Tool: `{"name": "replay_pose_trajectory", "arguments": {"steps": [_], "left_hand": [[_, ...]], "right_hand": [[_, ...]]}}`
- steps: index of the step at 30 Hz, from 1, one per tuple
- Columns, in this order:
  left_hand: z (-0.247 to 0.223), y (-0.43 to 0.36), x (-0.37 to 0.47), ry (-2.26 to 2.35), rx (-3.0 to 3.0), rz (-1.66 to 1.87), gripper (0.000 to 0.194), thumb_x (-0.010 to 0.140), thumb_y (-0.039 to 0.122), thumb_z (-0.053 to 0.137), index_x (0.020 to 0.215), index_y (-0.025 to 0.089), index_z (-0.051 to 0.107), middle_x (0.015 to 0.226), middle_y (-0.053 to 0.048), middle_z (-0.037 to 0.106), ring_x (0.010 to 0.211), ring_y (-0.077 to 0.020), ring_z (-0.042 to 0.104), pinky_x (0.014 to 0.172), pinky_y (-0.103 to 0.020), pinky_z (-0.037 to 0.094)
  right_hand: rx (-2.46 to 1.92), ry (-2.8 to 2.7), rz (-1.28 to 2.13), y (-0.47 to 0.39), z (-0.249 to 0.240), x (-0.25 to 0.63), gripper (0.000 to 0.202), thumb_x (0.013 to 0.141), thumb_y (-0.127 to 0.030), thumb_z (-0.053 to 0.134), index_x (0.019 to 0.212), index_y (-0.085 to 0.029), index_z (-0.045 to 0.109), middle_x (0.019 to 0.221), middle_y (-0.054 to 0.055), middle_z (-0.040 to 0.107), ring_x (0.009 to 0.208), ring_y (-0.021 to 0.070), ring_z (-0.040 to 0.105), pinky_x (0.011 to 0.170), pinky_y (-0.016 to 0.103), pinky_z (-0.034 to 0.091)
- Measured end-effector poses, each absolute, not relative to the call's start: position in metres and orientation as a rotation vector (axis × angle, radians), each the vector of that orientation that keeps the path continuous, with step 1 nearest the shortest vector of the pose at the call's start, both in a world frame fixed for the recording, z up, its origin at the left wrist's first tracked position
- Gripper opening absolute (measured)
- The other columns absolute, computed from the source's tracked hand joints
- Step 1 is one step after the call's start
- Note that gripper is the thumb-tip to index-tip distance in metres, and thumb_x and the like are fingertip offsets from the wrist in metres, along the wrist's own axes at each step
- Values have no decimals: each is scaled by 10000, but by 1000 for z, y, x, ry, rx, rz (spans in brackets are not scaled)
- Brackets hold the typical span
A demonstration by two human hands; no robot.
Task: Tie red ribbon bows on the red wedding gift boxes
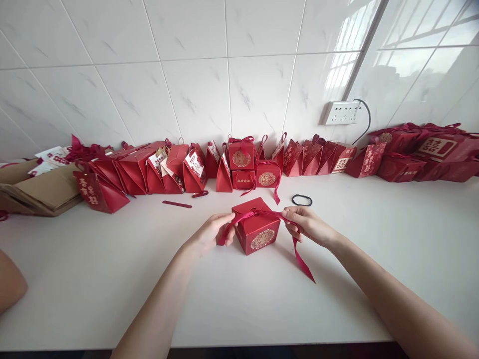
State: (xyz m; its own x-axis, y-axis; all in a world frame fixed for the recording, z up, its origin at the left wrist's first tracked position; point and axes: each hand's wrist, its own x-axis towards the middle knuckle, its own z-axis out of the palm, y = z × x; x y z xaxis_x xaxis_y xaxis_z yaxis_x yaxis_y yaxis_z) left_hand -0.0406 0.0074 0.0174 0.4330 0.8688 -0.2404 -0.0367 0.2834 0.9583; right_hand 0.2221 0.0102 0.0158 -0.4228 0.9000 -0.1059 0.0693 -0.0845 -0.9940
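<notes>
A red gift box (pixel 259 230) with a gold round print stands upright on the white table, a dark pink ribbon (pixel 301 260) crossing its top. At the box's left side, my left hand (pixel 216 229) is closed on one end of the ribbon. On the right, my right hand (pixel 302 222) pinches the other end, whose tail hangs down and rests on the table. The ribbon meets at the middle of the lid, where it looks crossed or loosely knotted.
Red boxes (pixel 135 167) line the tiled wall, with more stacked boxes (pixel 400 164) at the right. Brown paper bags (pixel 48 189) lie at the left. A black band (pixel 302 200) and a red strip (pixel 177 204) lie behind the box. A person's bare arm (pixel 10 281) shows at the left edge.
</notes>
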Motion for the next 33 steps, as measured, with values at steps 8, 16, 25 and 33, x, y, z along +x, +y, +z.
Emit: {"name": "replay_pose_trajectory", "arguments": {"steps": [8,16,25,33], "left_hand": [[20,6,-40,877,1133,791,317,775,389,633,614,137,529,553,9,538,484,-81,483,518,-219,336],[22,8,-37,889,1086,887,259,677,347,687,611,130,563,679,-11,579,613,-109,543,616,-233,411],[25,5,-36,862,1091,904,210,663,260,611,541,139,490,581,13,508,539,-78,475,543,-198,364],[20,4,-38,927,1164,744,390,762,448,596,556,153,446,482,36,410,431,-66,344,468,-214,260]], "right_hand": [[-1014,-1519,1577,10,15,223,551,757,-594,627,565,-199,294,450,-103,248,333,54,349,424,229,250],[-951,-1515,1613,12,12,224,558,768,-586,614,530,-201,288,416,-96,235,329,63,337,428,238,246],[-913,-1510,1643,12,12,226,510,777,-478,618,506,-203,284,388,-95,244,304,63,349,410,237,254],[-1040,-1655,1738,7,12,224,508,810,-598,535,566,-160,451,403,-48,444,294,104,486,376,223,314]]}}
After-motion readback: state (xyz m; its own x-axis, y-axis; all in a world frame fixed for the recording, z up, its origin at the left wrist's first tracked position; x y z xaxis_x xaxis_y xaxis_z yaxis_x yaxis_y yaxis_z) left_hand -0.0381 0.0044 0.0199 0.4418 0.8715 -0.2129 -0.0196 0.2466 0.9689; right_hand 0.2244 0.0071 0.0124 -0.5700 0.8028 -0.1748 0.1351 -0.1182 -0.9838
